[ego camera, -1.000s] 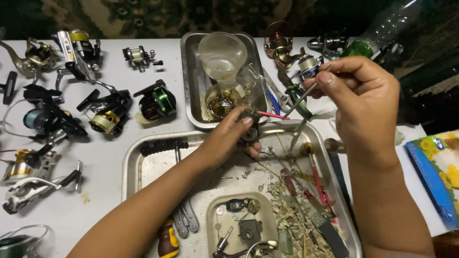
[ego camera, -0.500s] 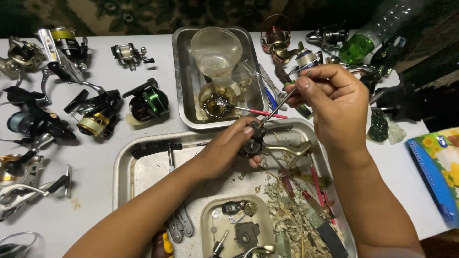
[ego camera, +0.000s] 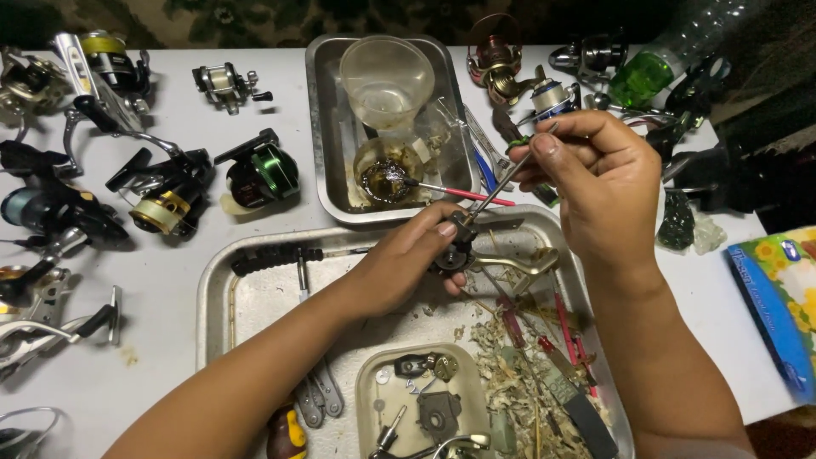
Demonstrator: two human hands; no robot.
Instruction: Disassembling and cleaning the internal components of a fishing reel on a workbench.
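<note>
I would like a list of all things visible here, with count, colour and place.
reel part: one, dark, held over big tray
thin tool: one, metal, tip on reel part
big tray: one, steel, front centre
small tray: one, steel, behind
cup: one, clear, small tray
reels: several, mixed colours, table left and back
bottle: one, green, back right
left hand: holds reel part
right hand: holds thin tool

The large tray (ego camera: 255,297) is dull, scuffed metal. The reel part (ego camera: 463,255) looks dark metal with a glossy brass-toned handle (ego camera: 523,262). The cup (ego camera: 387,81) is cloudy clear plastic. The surface (ego camera: 161,340) is matt white.
</note>
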